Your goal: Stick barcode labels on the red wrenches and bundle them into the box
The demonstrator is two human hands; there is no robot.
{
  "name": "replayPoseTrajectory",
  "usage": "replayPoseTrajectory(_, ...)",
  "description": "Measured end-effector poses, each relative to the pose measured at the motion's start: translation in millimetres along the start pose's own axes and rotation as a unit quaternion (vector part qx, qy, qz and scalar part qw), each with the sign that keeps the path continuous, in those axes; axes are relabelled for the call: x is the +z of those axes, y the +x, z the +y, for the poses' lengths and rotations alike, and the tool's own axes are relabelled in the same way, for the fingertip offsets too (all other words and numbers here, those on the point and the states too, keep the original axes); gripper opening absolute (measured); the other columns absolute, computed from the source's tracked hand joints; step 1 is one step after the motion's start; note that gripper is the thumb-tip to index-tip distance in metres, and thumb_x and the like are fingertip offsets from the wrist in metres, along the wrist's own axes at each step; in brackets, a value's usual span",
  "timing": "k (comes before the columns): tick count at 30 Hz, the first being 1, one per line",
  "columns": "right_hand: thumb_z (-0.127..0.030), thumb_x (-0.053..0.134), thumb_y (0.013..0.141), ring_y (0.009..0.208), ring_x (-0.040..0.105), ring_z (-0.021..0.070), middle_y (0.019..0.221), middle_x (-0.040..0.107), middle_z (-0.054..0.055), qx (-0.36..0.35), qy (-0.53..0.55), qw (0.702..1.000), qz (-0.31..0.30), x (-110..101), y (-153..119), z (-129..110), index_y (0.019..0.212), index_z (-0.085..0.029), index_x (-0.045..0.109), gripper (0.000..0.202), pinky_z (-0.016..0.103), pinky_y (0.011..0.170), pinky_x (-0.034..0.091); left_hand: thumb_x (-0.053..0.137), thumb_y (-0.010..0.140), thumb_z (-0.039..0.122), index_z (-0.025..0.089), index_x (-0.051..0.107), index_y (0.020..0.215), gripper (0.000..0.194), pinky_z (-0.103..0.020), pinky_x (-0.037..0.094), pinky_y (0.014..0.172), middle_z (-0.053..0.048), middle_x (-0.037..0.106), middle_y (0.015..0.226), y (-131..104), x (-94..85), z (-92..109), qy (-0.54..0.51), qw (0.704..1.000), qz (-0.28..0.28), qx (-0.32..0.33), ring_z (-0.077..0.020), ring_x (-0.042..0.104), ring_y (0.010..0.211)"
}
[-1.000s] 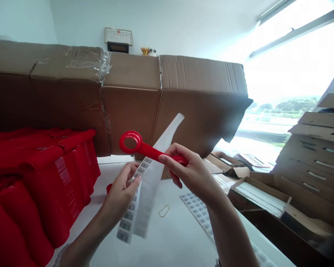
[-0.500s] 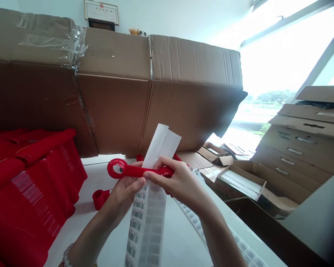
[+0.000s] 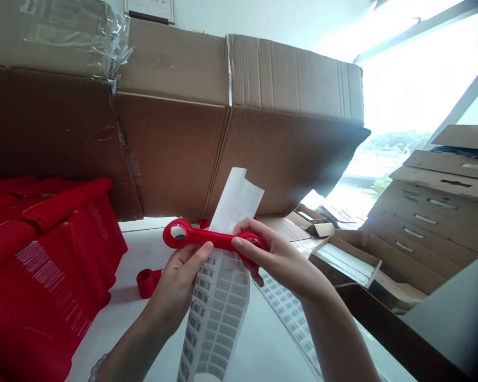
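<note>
A red plastic piece (image 3: pixel 211 238), shaped like a spanner with a ring at its left end, lies across a long strip of barcode labels (image 3: pixel 201 307). My right hand (image 3: pixel 274 257) pinches its right end between thumb and fingers. My left hand (image 3: pixel 187 270) is closed on the label strip, its thumb on top just under the red piece and its other fingers hidden behind. The strip's plain white end (image 3: pixel 239 199) sticks up beyond the red piece, and the lower part hangs toward me with many cells bare of labels.
Stacked red plastic parts (image 3: pixel 63 265) fill the left side. Another red piece (image 3: pixel 146 283) lies on the white table (image 3: pixel 131 313). A second label strip (image 3: pixel 290 313) runs beneath my right arm. Large cardboard boxes (image 3: pixel 175 148) stand behind; open cartons (image 3: pixel 342 260) are at right.
Both hands and the red piece have shifted slightly right in view. The red piece has tilted, its right end lower. My view has tipped slightly downward.
</note>
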State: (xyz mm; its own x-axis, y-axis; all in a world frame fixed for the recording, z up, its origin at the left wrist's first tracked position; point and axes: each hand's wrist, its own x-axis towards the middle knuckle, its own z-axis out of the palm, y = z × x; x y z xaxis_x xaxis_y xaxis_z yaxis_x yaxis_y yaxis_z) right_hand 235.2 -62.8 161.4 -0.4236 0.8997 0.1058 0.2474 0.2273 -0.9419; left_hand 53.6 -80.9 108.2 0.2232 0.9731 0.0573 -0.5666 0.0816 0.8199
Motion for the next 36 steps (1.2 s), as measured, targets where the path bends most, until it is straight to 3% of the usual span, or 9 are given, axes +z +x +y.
replayPoseTrajectory(5,-0.061,0.069,0.088,0.046,0.041,0.0061,0.059,0.047,-0.008,0.012,0.033,0.999,-0.021,5.0,1.1,0.5,0.088,-0.021,0.053,0.043,0.02,0.04,0.029,0.077,0.086,0.046,0.019,0.072,0.116,0.041,-0.033,0.057,0.087,-0.008,0.077,0.109,-5.2,-0.4,0.9,0.024,0.999,-0.013,0.019,-0.0273,0.071,0.105)
replayPoseTrajectory(9,-0.066,0.065,0.088,0.05,0.045,0.0082,0.066,0.055,-0.005,0.028,-0.019,0.999,0.023,16.5,-0.6,1.2,0.095,-0.022,0.053,0.046,0.021,0.043,0.036,0.078,0.084,0.047,0.016,0.074,0.11,0.04,-0.032,0.059,0.08,-0.008,0.077,0.1,-4.3,-3.3,-1.8,0.008,0.999,0.037,0.033,-0.0276,0.072,0.101)
replayPoseTrajectory(12,-0.069,0.067,0.085,0.079,0.067,0.0174,0.101,0.069,0.005,0.028,-0.055,0.99,0.126,24.5,-1.0,-0.5,0.119,-0.023,0.05,0.059,0.027,0.061,0.055,0.075,0.087,0.044,0.019,0.075,0.108,0.032,-0.032,0.058,0.082,-0.006,0.078,0.098,-4.3,-4.5,-0.6,-0.015,0.997,0.033,0.07,-0.0264,0.072,0.102)
replayPoseTrajectory(15,-0.069,0.068,0.084,0.108,0.069,0.0261,0.121,0.068,0.011,0.027,-0.009,0.993,0.114,28.5,0.0,-3.6,0.124,-0.022,0.053,0.064,0.034,0.083,0.06,0.071,0.091,0.042,0.02,0.074,0.111,0.03,-0.033,0.057,0.088,-0.006,0.077,0.103,-5.3,-4.6,3.7,-0.005,0.995,0.006,0.098,-0.0265,0.071,0.107)
replayPoseTrajectory(18,-0.066,0.07,0.084,0.104,0.07,0.0272,0.111,0.073,0.011,0.016,0.035,0.996,0.086,28.9,0.4,-5.6,0.107,-0.021,0.066,0.05,0.036,0.084,0.06,0.068,0.093,0.044,0.02,0.07,0.119,0.036,-0.036,0.055,0.095,-0.008,0.075,0.115,-6.2,-5.9,10.6,0.028,0.993,-0.038,0.111,-0.0286,0.067,0.116)
replayPoseTrajectory(20,-0.062,0.073,0.083,0.094,0.072,0.0253,0.101,0.073,0.009,-0.007,0.05,0.992,0.118,28.3,-0.9,-5.9,0.099,-0.021,0.068,0.044,0.035,0.077,0.061,0.071,0.09,0.045,0.022,0.068,0.122,0.04,-0.038,0.053,0.099,-0.009,0.072,0.123,-7.1,-7.8,16.1,0.093,0.987,-0.056,0.12,-0.0295,0.064,0.121)
replayPoseTrajectory(24,-0.064,0.074,0.081,0.073,0.066,0.0207,0.08,0.067,0.006,-0.049,0.013,0.977,0.208,27.8,-5.6,-6.7,0.081,-0.023,0.064,0.042,0.031,0.059,0.056,0.083,0.077,0.048,0.021,0.067,0.115,0.049,-0.038,0.054,0.093,-0.01,0.072,0.115,-10.6,-10.6,23.8,0.249,0.966,0.005,0.065,-0.0288,0.069,0.109)
replayPoseTrajectory(31,-0.066,0.075,0.079,0.075,0.064,0.0214,0.083,0.066,0.006,-0.062,0.025,0.975,0.212,30.0,-7.6,-10.2,0.081,-0.024,0.064,0.043,0.034,0.064,0.058,0.086,0.075,0.044,0.019,0.073,0.095,0.034,-0.03,0.057,0.081,-0.004,0.074,0.089,-12.2,-9.0,21.3,0.229,0.967,0.041,0.101,-0.0212,0.071,0.091)
replayPoseTrajectory(36,-0.065,0.074,0.08,0.075,0.062,0.0199,0.083,0.063,0.005,-0.061,0.036,0.973,0.221,29.0,-7.2,-9.4,0.08,-0.023,0.064,0.043,0.033,0.065,0.057,0.084,0.077,0.046,0.021,0.072,0.095,0.033,-0.029,0.056,0.081,-0.004,0.073,0.092,-13.6,-9.4,23.0,0.246,0.963,0.046,0.102,-0.0195,0.068,0.091)
